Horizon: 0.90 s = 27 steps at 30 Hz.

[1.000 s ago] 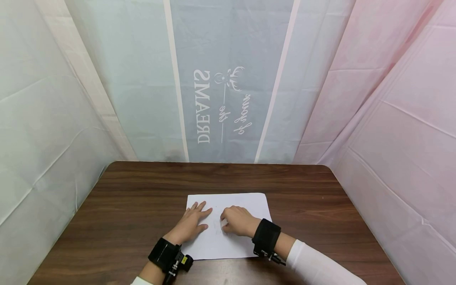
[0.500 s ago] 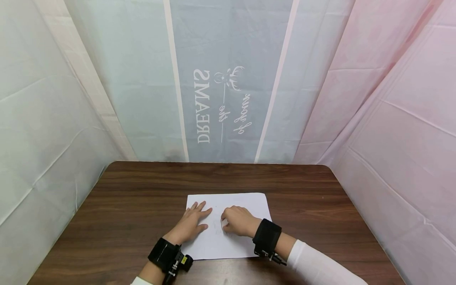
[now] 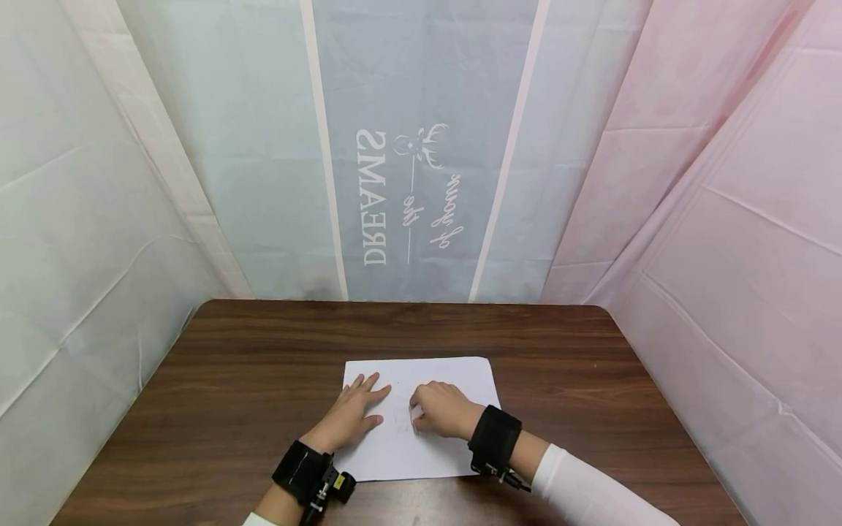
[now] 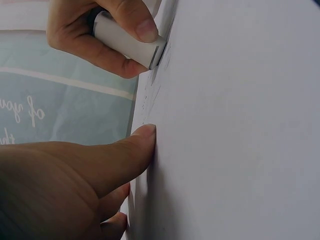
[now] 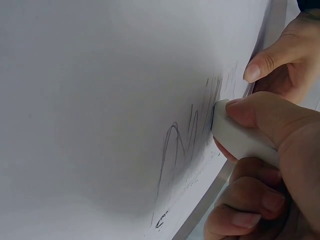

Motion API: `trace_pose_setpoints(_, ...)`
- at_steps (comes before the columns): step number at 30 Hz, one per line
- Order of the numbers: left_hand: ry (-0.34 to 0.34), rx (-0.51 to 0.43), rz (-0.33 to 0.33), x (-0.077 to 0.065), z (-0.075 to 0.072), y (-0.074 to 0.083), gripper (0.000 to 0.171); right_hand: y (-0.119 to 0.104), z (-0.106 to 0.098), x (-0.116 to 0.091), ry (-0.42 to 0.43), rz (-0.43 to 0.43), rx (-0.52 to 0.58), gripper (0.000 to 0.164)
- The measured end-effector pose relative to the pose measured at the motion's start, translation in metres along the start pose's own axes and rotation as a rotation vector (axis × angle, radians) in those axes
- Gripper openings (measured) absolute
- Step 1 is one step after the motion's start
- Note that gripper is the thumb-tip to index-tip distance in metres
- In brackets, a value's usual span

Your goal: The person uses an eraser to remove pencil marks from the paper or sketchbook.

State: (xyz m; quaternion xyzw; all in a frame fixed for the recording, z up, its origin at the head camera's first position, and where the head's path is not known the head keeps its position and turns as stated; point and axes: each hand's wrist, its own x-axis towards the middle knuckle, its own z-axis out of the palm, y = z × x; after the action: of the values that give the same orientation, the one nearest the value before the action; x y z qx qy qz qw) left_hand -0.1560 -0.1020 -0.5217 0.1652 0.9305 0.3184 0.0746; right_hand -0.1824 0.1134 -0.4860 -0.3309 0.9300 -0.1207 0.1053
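A white sheet of paper (image 3: 447, 456) lies on the brown table. My left hand (image 3: 351, 415) rests on its left part with fingers spread and thumb out. My right hand (image 3: 446, 410) holds a white eraser (image 5: 240, 135) between thumb and curled fingers, its end down on the paper. In the left wrist view, the eraser (image 4: 125, 40) shows a grey line near its lower end. Grey pencil strokes (image 5: 172, 126) run beside the eraser in the right wrist view, and dark crumbs (image 5: 161, 220) lie near them. The palm side of my left hand is hidden in the head view.
The wood-grain table (image 3: 263, 365) reaches back to a hanging blue-grey cloth (image 3: 421, 88) with printed lettering. Pale cloths hang at both sides. Each wrist wears a black strap (image 3: 495, 438) with a small camera.
My right hand with the eraser has shifted very slightly to the right over the paper. The left hand keeps its place on the sheet.
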Motion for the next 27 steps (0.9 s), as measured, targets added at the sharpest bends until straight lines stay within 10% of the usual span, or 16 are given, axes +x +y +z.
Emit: trace_pose_setpoints(27, -0.003, -0.003, 0.002, -0.0010, 0.0007, -0.0022, 0.051, 0.0032, -0.0024, -0.0045, 0.010, 0.009, -0.004, 0.020)
